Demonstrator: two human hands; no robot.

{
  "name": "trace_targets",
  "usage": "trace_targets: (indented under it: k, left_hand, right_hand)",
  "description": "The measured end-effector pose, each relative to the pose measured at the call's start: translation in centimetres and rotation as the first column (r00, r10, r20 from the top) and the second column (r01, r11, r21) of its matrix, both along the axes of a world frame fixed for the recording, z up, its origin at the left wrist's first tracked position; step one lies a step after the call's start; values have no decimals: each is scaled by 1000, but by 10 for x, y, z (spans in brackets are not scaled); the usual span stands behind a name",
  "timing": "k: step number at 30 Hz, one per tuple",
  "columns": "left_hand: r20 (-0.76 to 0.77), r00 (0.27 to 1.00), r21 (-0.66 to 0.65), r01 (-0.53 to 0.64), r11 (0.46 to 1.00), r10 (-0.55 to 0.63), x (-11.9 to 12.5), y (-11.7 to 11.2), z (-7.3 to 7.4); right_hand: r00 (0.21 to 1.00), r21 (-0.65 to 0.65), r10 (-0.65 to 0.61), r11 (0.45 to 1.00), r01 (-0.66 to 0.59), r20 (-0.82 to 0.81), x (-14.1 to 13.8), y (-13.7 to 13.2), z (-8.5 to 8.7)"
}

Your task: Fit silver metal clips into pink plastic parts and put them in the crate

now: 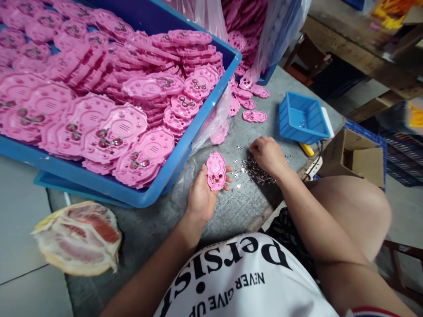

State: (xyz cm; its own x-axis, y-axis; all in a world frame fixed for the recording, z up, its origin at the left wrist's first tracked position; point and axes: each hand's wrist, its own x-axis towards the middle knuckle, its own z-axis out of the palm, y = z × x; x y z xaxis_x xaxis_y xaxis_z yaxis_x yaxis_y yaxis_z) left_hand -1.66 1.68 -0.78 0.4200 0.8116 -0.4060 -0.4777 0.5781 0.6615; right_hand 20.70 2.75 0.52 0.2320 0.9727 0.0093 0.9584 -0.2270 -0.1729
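My left hand (202, 193) holds one pink plastic plate (216, 171) upright over the grey table, fingers wrapped round its edges. My right hand (268, 155) rests knuckles up on a scatter of small shiny metal pieces (251, 167), fingertips curled down into them; what they pinch is hidden. A large blue tray (185, 145) at the left is heaped with many more pink plates (109, 92), several carrying metal clips.
A small blue bin (302, 118) stands right of my right hand. Loose pink plates (254, 116) spill from a plastic bag (277, 31) behind. A peeled pomelo (79, 237) lies front left. A cardboard box (357, 158) sits at the right table edge.
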Motion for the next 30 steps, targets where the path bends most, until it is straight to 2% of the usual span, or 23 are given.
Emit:
trace_targets:
  k: [7, 12, 18, 24, 30]
  left_hand:
    - [-11, 1000, -9, 3, 1000, -3, 0, 0, 1]
    - [4, 1000, -29, 3, 1000, -3, -1, 1, 3]
    - [11, 1000, -30, 12, 999, -12, -1, 2, 2]
    - [18, 1000, -32, 9, 999, -9, -1, 2, 1]
    - [27, 1000, -30, 2, 1000, -1, -1, 1, 2]
  right_hand:
    - [1000, 15, 8, 1000, -9, 23, -3, 7, -1]
    - [996, 43, 91, 995, -91, 18, -14, 15, -8]
    - [990, -25, 136, 990, -137, -38, -18, 11, -6]
    - [976, 11, 32, 999, -31, -213, -12, 2, 1]
    - [943, 59, -13, 998, 35, -331, -9, -2, -1]
